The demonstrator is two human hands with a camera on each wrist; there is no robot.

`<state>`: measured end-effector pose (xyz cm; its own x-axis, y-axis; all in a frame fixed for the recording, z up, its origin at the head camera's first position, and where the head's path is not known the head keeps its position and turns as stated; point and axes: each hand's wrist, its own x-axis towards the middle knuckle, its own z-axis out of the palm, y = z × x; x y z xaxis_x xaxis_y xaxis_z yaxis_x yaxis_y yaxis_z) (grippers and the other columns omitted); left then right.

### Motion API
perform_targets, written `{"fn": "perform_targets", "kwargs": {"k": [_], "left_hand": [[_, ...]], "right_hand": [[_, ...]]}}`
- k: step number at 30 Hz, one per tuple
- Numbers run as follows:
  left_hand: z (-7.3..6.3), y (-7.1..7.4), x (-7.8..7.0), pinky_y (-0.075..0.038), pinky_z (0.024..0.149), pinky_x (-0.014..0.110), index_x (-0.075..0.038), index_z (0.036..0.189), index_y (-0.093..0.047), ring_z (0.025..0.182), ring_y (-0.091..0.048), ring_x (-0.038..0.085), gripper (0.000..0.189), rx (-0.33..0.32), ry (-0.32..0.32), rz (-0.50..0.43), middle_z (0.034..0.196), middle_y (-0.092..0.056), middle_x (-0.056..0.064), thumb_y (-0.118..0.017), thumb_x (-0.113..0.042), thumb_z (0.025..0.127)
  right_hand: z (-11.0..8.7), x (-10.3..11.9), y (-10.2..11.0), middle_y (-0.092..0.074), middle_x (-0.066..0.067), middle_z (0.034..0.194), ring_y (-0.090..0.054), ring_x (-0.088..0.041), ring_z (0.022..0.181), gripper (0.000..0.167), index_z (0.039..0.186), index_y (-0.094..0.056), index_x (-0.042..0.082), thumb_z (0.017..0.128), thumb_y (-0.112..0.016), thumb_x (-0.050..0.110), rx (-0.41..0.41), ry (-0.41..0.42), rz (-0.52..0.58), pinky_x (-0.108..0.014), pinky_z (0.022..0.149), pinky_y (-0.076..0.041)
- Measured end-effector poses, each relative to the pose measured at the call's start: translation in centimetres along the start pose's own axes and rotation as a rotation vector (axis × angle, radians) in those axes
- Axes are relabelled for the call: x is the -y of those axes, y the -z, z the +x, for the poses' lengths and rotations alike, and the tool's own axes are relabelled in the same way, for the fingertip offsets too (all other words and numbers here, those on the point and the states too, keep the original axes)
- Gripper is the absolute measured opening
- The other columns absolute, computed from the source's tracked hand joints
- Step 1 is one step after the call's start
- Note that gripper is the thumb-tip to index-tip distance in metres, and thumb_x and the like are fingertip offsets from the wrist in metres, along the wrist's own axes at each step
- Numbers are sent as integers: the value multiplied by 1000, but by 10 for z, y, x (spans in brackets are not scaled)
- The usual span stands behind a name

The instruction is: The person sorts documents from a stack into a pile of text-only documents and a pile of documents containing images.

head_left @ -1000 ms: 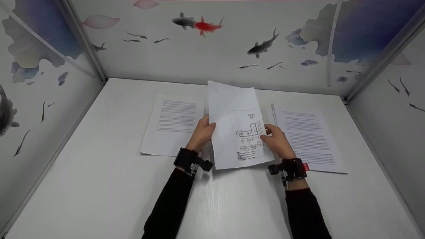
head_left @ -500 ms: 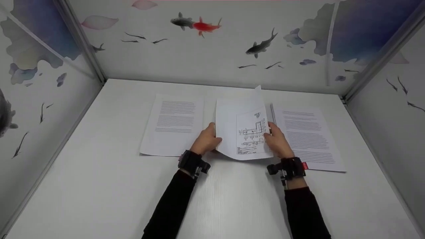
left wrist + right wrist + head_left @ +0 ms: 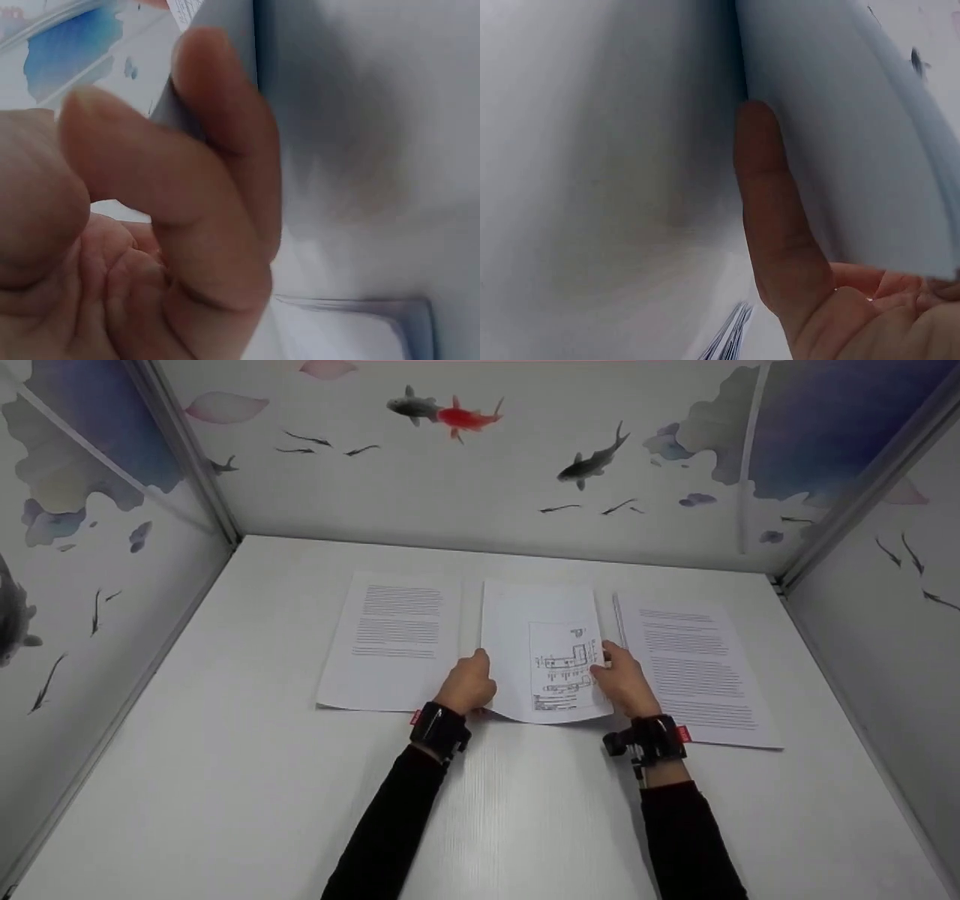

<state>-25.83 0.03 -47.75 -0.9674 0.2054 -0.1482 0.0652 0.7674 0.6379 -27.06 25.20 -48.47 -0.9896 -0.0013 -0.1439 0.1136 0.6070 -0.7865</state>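
In the head view, white sheets of paper (image 3: 510,645), with a technical drawing printed on the top one, are at the middle of the table, their lower edge bowed slightly off it. My left hand (image 3: 466,684) holds the lower left edge with curled fingers; the left wrist view shows the sheets (image 3: 236,22) behind its fingers (image 3: 225,97). My right hand (image 3: 624,679) grips the right edge, thumb on top. In the right wrist view, a finger (image 3: 772,202) stretches under the sheets (image 3: 840,135), away from the thumb, which is mostly hidden.
A printed text page (image 3: 397,682) lies left of the hands. A thicker stack of printed pages (image 3: 694,660) lies to the right, partly behind the right hand. White table (image 3: 225,780), walled at the back and both sides with fish-patterned panels (image 3: 480,487).
The raised, tilted sheets have come down toward the table and straightened; an upper corner that stuck up lies level. My left hand has moved down along the left edge. The right hand barely moved.
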Motion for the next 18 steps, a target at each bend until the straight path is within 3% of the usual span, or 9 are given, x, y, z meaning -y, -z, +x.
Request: {"fn": "perform_targets", "kwargs": {"k": [7, 11, 15, 18], "left_hand": [[-4, 2, -2, -44, 48, 35, -3, 88, -54, 60, -55, 20, 11, -68, -20, 220, 73, -58, 9, -54, -4, 77], [-5, 2, 0, -44, 46, 34, -4, 83, -55, 57, -54, 18, 7, -82, -39, 256, 68, -57, 6, -56, -3, 77], [-5, 2, 1, -44, 46, 33, -4, 82, -56, 56, -54, 17, 6, -82, -33, 251, 66, -57, 5, -57, -2, 77], [-6, 0, 2, -44, 45, 33, -5, 83, -56, 55, -54, 17, 7, -84, -30, 246, 66, -57, 5, -57, -1, 77]], "right_hand": [[0, 1, -1, -52, -16, 109, -50, -26, 92, 35, 125, -40, 0, 92, -44, 10, 52, 17, -63, -39, 77, -41], [0, 1, -1, -49, -21, 116, -46, -32, 103, 33, 122, -42, -5, 92, -41, 9, 60, 41, -83, -44, 85, -38], [-2, 2, 0, -35, -27, 132, -32, -36, 121, 41, 128, -35, -11, 92, -39, 8, 58, 65, -130, -49, 98, -25], [-4, 2, 1, -34, -27, 133, -32, -36, 121, 42, 129, -35, -11, 92, -39, 10, 62, 48, -153, -49, 99, -24]]}}
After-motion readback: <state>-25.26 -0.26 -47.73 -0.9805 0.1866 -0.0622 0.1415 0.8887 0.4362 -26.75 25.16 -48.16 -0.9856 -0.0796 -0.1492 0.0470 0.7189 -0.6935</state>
